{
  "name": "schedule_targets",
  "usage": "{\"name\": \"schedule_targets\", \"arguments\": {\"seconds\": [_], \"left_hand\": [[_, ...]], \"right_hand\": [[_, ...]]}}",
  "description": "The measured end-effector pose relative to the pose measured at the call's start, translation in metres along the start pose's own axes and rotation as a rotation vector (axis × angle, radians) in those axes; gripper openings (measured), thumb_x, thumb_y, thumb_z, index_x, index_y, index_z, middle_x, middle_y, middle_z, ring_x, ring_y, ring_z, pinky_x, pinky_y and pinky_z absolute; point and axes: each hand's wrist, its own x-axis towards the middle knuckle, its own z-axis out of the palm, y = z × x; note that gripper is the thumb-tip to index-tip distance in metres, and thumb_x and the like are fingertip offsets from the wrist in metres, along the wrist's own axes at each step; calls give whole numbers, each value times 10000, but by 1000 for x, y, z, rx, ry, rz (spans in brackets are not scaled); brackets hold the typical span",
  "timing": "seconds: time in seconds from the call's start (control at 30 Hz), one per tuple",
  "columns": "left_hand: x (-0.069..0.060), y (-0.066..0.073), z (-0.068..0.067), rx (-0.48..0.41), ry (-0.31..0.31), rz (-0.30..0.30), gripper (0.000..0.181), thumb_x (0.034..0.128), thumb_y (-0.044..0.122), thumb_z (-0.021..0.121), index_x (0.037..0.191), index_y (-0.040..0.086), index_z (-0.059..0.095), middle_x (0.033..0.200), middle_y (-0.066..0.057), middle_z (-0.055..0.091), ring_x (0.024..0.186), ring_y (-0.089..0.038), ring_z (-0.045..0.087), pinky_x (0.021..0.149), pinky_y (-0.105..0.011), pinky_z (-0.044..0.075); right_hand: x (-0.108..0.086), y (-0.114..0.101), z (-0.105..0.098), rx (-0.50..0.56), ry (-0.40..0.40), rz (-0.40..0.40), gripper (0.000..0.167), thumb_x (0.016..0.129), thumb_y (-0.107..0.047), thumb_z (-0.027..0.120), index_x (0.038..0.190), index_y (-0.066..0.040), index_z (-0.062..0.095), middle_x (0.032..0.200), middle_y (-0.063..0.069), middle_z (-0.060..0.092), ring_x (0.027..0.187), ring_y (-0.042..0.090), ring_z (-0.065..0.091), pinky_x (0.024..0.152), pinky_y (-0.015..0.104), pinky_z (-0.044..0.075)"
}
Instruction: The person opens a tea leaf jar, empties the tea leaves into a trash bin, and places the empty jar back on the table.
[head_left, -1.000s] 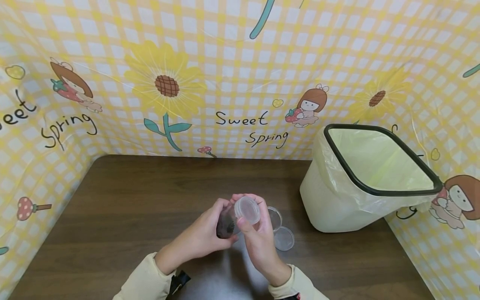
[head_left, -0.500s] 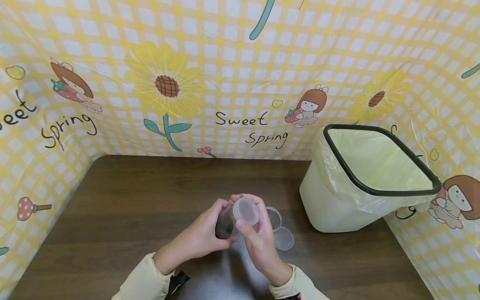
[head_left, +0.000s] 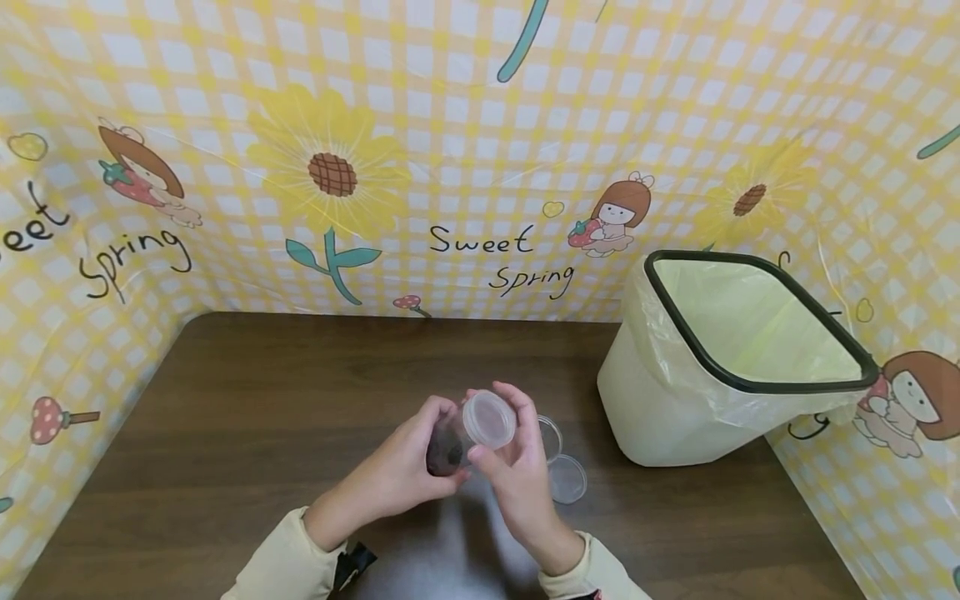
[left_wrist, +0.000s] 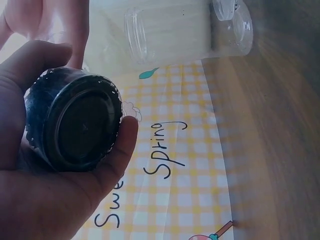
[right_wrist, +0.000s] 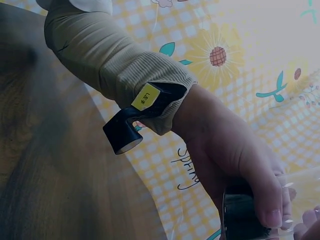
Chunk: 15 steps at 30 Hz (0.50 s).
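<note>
A clear jar (head_left: 489, 419) with a round translucent lid and dark stuff at its base is held tilted above the table. My left hand (head_left: 401, 467) grips the dark lower end, thumb and fingers wrapped about it; the round dark base (left_wrist: 82, 127) faces the left wrist view. At the lid end, my right hand (head_left: 517, 475) has its thumb on the lid's near edge and its fingers curled round the far side. In the right wrist view only fingertips of it show, at the lower right corner.
Two clear round pieces (head_left: 567, 479) sit on the wooden table (head_left: 300, 392), right beside my right hand. A clear cylinder with a ridged rim (left_wrist: 135, 35) shows in the left wrist view. A lined cream bin (head_left: 660, 417) stands at the right. Checked cloth surrounds the table.
The jar has shifted slightly left in both hands. My right fingers have lifted and spread a little at the lid, while the thumb stays on its edge.
</note>
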Motion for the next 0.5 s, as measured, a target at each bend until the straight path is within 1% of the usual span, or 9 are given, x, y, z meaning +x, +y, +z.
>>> {"name": "schedule_targets", "arguments": {"seconds": [0.13,0.2,0.4,0.5], "left_hand": [[0,-1,0,-6,-9,-3,572,765,38,843,1188,51,459,1083,-56,608,922,-130,586,770,-286,518],[-1,-1,1,-8,-10,-2,570,766,39,843,1187,53,459,1077,-54,603,914,-129,584,762,-283,518],[-1,-1,0,-2,-6,0,568,767,47,846,1185,57,461,1067,-47,599,917,-129,581,768,-287,516],[-1,-1,-1,0,-4,1,566,767,51,845,1184,58,462,1066,-44,598,916,-127,579,768,-286,514]], "right_hand": [[-2,2,0,-17,30,1,653,902,-156,793,1394,-51,377,1374,144,555,1275,196,534,1072,285,416],[-2,3,1,-30,38,2,621,903,-155,791,1373,-63,396,1369,151,559,1271,194,530,1069,283,415],[-1,2,1,-74,40,8,553,927,-156,763,1351,-57,422,1361,131,575,1267,194,526,1062,290,420],[-1,1,1,-80,35,10,533,939,-146,744,1359,-63,426,1373,150,565,1271,196,524,1054,285,422]]}}
